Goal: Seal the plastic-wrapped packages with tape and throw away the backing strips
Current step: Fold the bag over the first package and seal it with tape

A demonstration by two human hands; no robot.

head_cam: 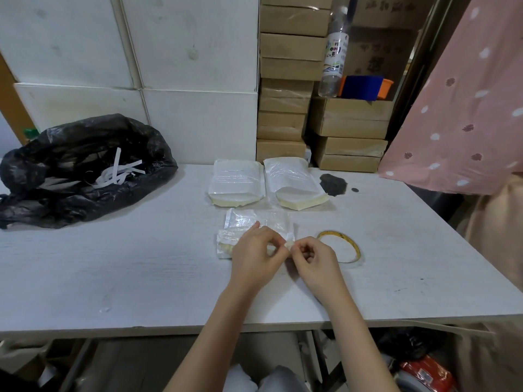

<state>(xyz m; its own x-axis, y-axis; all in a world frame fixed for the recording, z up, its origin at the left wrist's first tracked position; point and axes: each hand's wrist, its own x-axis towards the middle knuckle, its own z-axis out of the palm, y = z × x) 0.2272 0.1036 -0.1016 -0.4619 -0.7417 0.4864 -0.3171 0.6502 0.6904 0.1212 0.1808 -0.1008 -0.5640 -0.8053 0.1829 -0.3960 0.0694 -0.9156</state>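
Here, my left hand (256, 251) and right hand (312, 257) pinch a white backing strip (290, 241) on the clear plastic-wrapped package (254, 226); thin yellow tape roll (341, 246) at three o'clock.

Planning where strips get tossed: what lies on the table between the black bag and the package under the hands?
Head view: only bare table between the black bag and the package.

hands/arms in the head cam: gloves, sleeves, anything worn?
Nothing worn that shows. The left hand and right hand are both bare: no gloves, and no rings that I can make out. Both forearms are bare from the wrist down to the bottom edge of the picture, with no sleeve cuff, watch or bracelet in view. Nails look short and unpainted.
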